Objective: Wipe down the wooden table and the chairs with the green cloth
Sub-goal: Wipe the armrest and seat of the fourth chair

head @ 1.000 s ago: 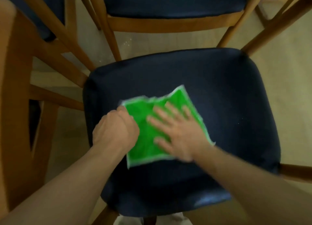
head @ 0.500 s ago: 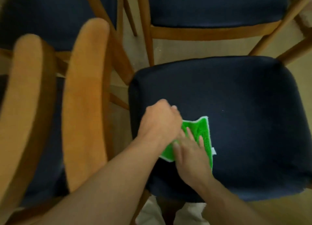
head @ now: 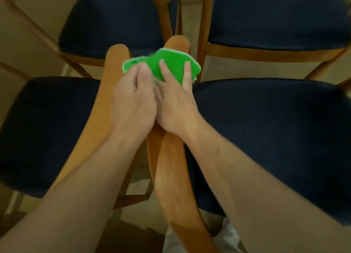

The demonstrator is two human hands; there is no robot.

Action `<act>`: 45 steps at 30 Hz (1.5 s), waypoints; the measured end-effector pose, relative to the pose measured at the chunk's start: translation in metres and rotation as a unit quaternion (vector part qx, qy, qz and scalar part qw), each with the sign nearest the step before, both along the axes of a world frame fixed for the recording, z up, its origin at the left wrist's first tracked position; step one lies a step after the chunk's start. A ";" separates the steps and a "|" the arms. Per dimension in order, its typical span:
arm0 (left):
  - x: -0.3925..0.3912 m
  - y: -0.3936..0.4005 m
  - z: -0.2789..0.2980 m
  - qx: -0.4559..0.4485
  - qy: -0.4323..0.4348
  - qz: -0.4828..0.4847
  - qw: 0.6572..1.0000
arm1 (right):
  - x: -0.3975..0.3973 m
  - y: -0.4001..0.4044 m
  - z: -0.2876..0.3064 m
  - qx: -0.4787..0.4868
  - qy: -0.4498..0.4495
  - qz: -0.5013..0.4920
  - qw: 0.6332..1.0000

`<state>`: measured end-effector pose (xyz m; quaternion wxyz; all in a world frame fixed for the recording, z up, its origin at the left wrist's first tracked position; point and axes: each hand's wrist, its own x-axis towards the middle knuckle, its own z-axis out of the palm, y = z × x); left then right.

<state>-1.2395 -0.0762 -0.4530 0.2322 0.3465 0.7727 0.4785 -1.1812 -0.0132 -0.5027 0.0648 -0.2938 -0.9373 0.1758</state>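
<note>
The green cloth [head: 169, 62], edged in white, lies bunched over the far end of a curved wooden chair back [head: 171, 169] that runs up the middle of the view. My left hand [head: 133, 100] grips the cloth's left edge with curled fingers. My right hand [head: 174, 100] presses on the cloth with fingers spread. A second curved wooden chair back [head: 102, 104] runs beside it on the left. Dark blue chair seats lie on either side, one at the left [head: 47, 129] and one at the right [head: 275, 138].
Two more chairs with dark blue seats stand beyond, one at the far left [head: 114, 21] and one at the far right [head: 275, 17], their wooden legs and rails crossing between. Pale wooden floor [head: 24, 43] shows at the left and between the chairs.
Both hands have lifted the cloth off the blue seat and carried it left onto the wooden chair back. The cloth went from spread flat to bunched. The view has shifted left.
</note>
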 end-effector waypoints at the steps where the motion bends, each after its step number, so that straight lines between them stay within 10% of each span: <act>1: 0.000 -0.009 -0.003 -0.018 -0.002 -0.019 1.000 | 0.010 -0.013 -0.002 -0.004 0.030 0.007 1.000; 7: 0.026 -0.079 -0.008 -0.214 0.136 -0.059 0.966 | 0.072 -0.099 -0.005 -0.206 0.060 0.014 0.977; 16: 0.066 -0.126 0.017 -0.309 0.028 -0.129 0.942 | 0.134 -0.167 0.012 -0.358 0.044 -0.035 0.932; 26: 0.141 -0.151 0.015 -0.417 -0.017 -0.214 0.883 | 0.211 -0.198 0.068 -0.168 -0.252 -0.062 0.951; 33: 0.195 -0.147 0.020 -0.460 -0.015 -0.370 0.807 | 0.291 -0.189 0.094 -0.236 -0.339 -0.117 0.903; 45: 0.273 -0.123 0.055 -0.342 0.177 -0.558 0.735 | 0.390 -0.184 0.118 -0.303 -0.224 -0.314 0.871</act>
